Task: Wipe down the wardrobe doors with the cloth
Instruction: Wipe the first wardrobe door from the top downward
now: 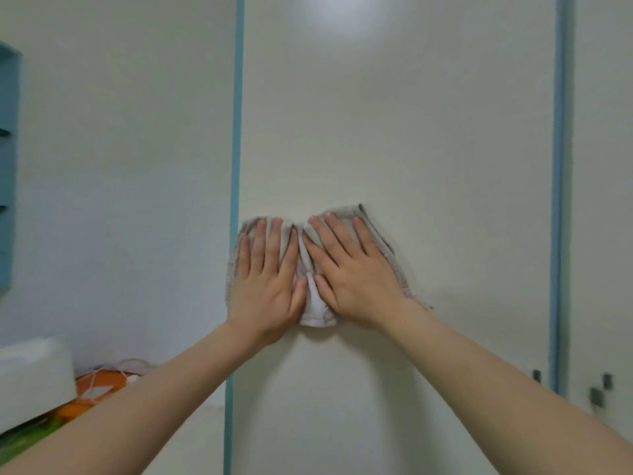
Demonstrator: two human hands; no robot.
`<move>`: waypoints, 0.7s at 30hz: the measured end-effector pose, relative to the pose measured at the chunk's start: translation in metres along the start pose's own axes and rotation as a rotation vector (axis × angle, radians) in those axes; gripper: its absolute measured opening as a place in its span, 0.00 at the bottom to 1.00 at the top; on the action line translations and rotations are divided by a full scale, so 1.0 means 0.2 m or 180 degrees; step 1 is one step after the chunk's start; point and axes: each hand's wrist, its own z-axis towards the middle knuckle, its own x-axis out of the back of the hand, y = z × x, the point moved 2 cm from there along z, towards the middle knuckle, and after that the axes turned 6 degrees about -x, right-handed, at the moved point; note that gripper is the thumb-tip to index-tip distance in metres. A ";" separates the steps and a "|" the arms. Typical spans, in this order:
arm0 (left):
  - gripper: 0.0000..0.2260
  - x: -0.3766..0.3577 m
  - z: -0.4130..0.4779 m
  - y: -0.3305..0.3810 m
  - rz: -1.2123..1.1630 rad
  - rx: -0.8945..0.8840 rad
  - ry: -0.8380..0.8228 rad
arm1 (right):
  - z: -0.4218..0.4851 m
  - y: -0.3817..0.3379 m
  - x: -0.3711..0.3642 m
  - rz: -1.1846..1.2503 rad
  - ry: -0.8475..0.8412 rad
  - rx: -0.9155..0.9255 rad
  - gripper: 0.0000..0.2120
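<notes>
Grey cloth (pixel 310 269) lies bunched under both palms: the left hand (pixel 265 279) and right hand (pixel 356 272) press it with flat, spread fingers, grasping nothing, likely to spread pressure. Around the cloth is the cream wardrobe door (pixel 394 132), its blue edge strip (pixel 236 132) just left.

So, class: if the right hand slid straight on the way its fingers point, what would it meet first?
Nothing, it seems: the right hand, flat on the cloth, points up and slightly left, where only bare wardrobe door shows up to the picture's top.
</notes>
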 end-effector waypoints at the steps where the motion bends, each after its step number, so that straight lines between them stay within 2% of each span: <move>1: 0.30 0.00 0.02 0.02 -0.0038 0.0043 -0.0041 | 0.00 0.04 0.01 -0.0012 -0.0003 -0.0016 0.29; 8: 0.28 0.01 0.39 0.24 -0.0123 0.0335 0.0010 | 0.04 0.38 0.04 0.0167 0.0046 -0.0862 0.29; 16: 0.29 0.02 0.89 0.68 -0.0108 -0.0045 0.0096 | -0.03 0.92 0.07 0.0154 0.0261 -0.1745 0.28; 21: 0.28 -0.01 0.93 0.89 -0.0214 -0.0150 0.0218 | -0.16 1.07 0.06 0.0222 0.0372 -0.1822 0.27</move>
